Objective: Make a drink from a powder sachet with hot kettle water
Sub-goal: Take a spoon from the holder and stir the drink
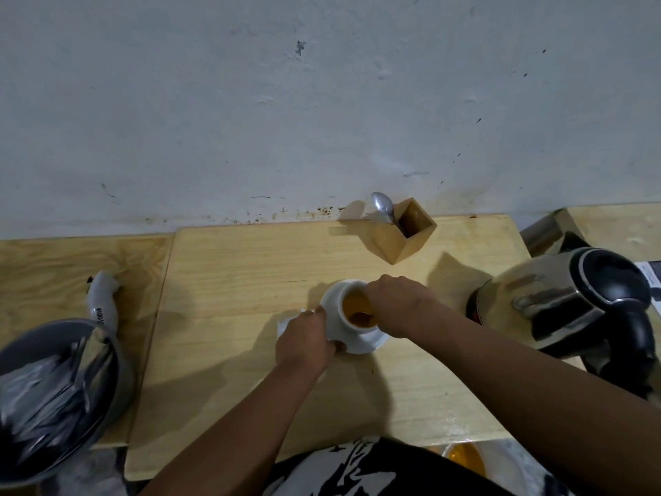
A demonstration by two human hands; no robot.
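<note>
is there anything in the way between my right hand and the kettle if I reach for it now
Nothing visible does. The right hand is at the cup, and only bare wooden tabletop lies between it and the kettle. The wooden holder sits farther back.

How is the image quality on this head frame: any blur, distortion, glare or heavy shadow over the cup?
Head view: soft overall; wide-angle bending tilts the kettle and smears the bowl at the left edge. Glare streaks the kettle's steel. Hands throw shadows on the table, but the cup and its brown liquid stay readable.
</note>
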